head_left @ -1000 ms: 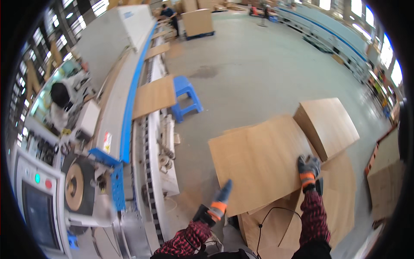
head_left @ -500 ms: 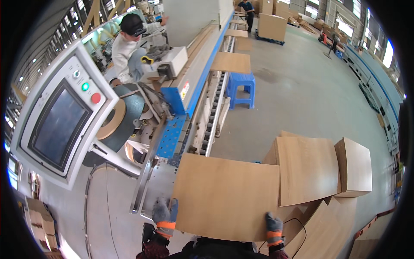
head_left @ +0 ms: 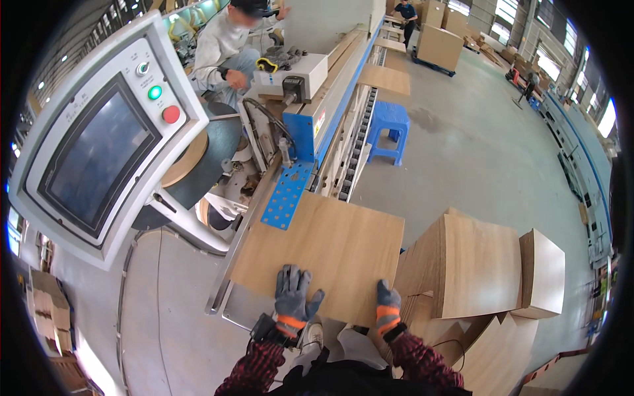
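Observation:
A flat wood-grain panel (head_left: pixel 330 251) lies on the metal infeed table (head_left: pixel 243 309) of a long machine, its far left part under a perforated blue plate (head_left: pixel 287 198). My left hand (head_left: pixel 294 295), in a grey glove with an orange cuff, rests flat on the near edge of the panel, fingers spread. At the panel's near right corner, my right hand (head_left: pixel 388 307), gloved alike, holds the edge; some of its fingers are hidden.
Stacked panels (head_left: pixel 479 264) stand on the right. A control screen (head_left: pixel 99 155) with buttons is at left. Beyond are a blue stool (head_left: pixel 388 132), panels on the machine's rollers (head_left: pixel 386 80), a seated person (head_left: pixel 231 46) behind the machine and another person (head_left: pixel 407 16) farther off.
The panel has moved forward and left onto the table, under the blue plate. My left hand has gone from its left edge to lie flat on it. The view has shifted.

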`<state>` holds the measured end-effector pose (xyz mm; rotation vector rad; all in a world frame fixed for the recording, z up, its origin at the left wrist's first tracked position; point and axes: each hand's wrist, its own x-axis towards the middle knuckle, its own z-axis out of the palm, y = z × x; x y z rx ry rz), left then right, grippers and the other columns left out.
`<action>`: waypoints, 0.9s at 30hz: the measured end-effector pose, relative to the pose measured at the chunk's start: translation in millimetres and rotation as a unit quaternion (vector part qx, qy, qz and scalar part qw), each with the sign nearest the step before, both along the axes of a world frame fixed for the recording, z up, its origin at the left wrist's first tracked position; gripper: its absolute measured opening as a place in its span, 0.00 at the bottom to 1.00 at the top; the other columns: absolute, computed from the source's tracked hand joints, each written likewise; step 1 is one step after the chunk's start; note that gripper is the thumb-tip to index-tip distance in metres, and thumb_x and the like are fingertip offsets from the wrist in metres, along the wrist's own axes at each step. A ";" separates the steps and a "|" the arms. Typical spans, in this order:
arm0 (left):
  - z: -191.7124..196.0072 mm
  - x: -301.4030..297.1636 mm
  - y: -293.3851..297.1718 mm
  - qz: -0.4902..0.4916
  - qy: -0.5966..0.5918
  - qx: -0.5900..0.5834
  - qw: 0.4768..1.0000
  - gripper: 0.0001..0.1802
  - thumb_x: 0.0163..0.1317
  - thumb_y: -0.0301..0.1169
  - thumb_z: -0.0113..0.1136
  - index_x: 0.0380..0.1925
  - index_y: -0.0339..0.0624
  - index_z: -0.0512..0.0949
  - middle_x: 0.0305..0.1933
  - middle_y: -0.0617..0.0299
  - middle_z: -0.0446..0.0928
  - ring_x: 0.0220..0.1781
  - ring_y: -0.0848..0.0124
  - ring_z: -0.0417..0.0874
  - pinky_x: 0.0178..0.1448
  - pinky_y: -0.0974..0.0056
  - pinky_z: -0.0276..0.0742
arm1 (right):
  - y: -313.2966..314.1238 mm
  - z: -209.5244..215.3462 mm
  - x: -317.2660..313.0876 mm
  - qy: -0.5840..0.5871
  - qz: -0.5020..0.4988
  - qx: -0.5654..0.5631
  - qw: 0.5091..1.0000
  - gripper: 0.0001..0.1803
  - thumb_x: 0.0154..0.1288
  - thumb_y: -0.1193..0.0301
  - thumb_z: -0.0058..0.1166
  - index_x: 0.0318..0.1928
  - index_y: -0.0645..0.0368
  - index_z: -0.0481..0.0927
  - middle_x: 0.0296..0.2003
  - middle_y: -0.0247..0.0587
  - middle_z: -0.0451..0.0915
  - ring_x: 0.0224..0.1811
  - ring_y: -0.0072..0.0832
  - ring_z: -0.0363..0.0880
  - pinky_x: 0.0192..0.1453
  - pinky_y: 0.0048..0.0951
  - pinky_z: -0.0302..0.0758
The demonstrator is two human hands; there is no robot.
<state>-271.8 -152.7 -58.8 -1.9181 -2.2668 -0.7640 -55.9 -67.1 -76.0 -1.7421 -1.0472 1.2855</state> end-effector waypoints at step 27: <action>-28.4 201.6 117.5 -0.275 -0.174 0.030 0.945 0.23 0.56 0.40 0.56 0.46 0.34 0.71 0.49 0.45 0.71 0.55 0.51 0.69 0.63 0.56 0.61 | 112.4 -5.4 469.3 -0.594 -0.247 -0.008 0.766 0.40 0.53 0.43 0.44 0.55 0.63 0.67 0.56 0.55 0.66 0.62 0.48 0.59 0.65 0.41 0.54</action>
